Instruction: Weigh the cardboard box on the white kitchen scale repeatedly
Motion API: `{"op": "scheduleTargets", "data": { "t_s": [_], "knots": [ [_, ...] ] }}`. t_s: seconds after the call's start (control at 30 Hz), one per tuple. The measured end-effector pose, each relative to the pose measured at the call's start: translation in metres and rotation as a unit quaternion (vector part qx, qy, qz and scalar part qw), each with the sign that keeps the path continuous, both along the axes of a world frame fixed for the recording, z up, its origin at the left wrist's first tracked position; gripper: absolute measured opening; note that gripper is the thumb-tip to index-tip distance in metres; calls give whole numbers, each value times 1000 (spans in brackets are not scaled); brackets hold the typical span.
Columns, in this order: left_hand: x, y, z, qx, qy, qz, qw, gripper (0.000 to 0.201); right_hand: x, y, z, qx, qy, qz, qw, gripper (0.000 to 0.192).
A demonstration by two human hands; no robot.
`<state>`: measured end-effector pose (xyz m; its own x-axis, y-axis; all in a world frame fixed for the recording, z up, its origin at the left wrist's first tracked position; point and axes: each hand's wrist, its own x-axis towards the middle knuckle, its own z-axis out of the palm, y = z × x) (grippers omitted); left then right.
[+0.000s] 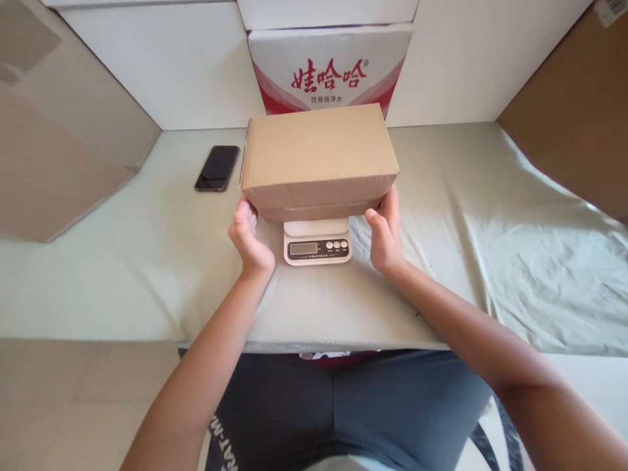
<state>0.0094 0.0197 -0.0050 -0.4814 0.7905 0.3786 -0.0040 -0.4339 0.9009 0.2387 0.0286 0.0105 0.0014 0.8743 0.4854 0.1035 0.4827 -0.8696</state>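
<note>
A closed brown cardboard box (318, 150) is between my two hands, over a small white kitchen scale (318, 252). My left hand (250, 239) grips the box's lower left end, with its fingers partly hidden behind it. At the lower right end, my right hand (385, 235) holds the box with the thumb in front and the other fingers under or behind. The scale's front, with its display and buttons, shows below the box, and the rest of its platform is covered. Whether the box touches the platform I cannot tell.
A black smartphone (217, 168) lies on the pale green cloth (122, 281) to the left. Behind stands a white and red carton (328, 65) against white panels. Large cardboard pieces rise at the left (69, 131) and right (579, 111). The cloth's front edge is near my legs.
</note>
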Motion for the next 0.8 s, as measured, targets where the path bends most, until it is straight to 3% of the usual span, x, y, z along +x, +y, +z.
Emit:
{"op": "scheduleTargets", "data": {
  "t_s": [0.27, 0.8],
  "knots": [
    [1, 0, -3, 0, -20, 44, 999, 78, 0, 4, -12, -13, 26, -9, 1000, 70],
    [5, -6, 3, -24, -41, 68, 997, 76, -2, 0, -22, -4, 29, -33, 999, 62]
  ]
}}
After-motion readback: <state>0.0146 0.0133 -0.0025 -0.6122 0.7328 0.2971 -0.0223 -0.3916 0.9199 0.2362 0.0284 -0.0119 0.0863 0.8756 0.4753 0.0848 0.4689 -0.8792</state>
